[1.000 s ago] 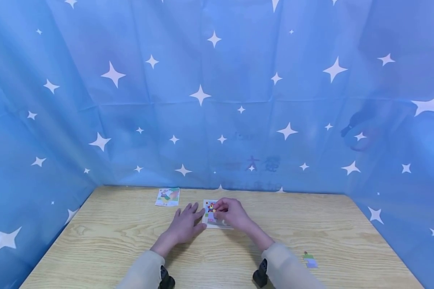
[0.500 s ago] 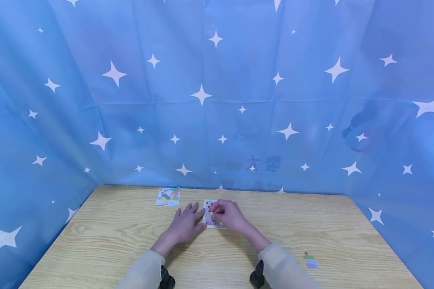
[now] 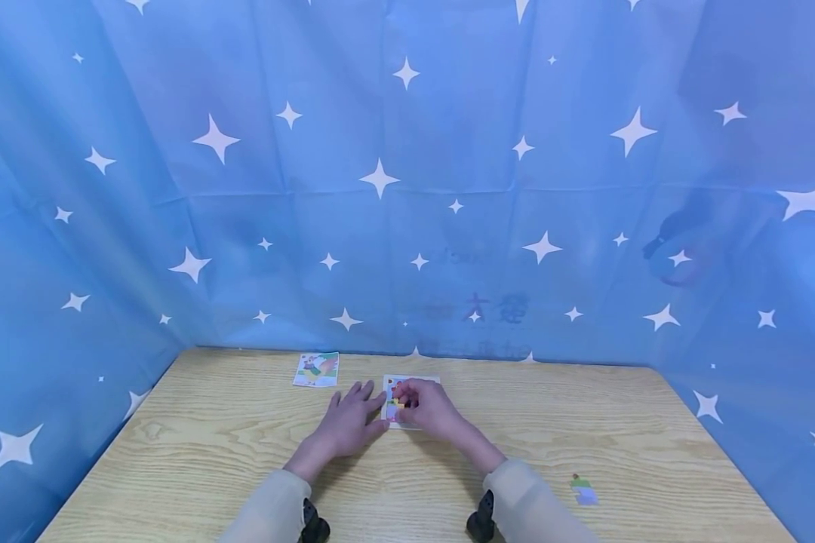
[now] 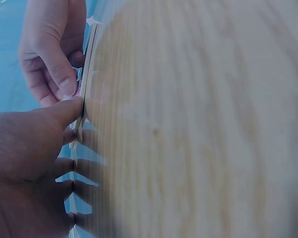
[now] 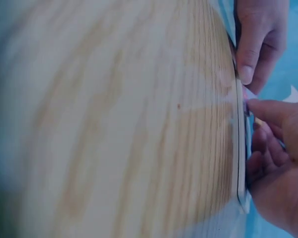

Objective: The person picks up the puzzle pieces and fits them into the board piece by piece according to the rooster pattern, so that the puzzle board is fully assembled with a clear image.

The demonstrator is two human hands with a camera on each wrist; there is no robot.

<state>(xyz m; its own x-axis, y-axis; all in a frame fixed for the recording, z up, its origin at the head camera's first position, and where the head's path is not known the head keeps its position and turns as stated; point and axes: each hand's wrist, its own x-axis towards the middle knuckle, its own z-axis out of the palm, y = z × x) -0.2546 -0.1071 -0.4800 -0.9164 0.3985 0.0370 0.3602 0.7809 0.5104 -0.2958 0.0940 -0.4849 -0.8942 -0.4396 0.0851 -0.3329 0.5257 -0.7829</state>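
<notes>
A small jigsaw puzzle tray (image 3: 384, 413) with a white rim and a colourful picture lies on the table in the head view. My left hand (image 3: 346, 424) rests at its left side, fingers spread, with the thumb at the near left corner. Over the picture, my right hand (image 3: 432, 408) pinches a small puzzle piece (image 3: 399, 404) that shows yellow between thumb and fingers. Most of that piece and the tray's right part are hidden under the hand. In the right wrist view, the thumb and curled fingers come right to the tray's thick edge (image 5: 241, 148).
A square picture card (image 3: 315, 369) lies at the back left of the wooden table (image 3: 197, 452). Loose green and lilac puzzle pieces (image 3: 584, 492) lie at the front right. A blue curtain (image 3: 312, 226) with white stars closes off the back and sides.
My right hand has shifted slightly left and lower over the tray with the puzzle piece, uncovering the tray's back right corner. The left hand has stayed in place.
</notes>
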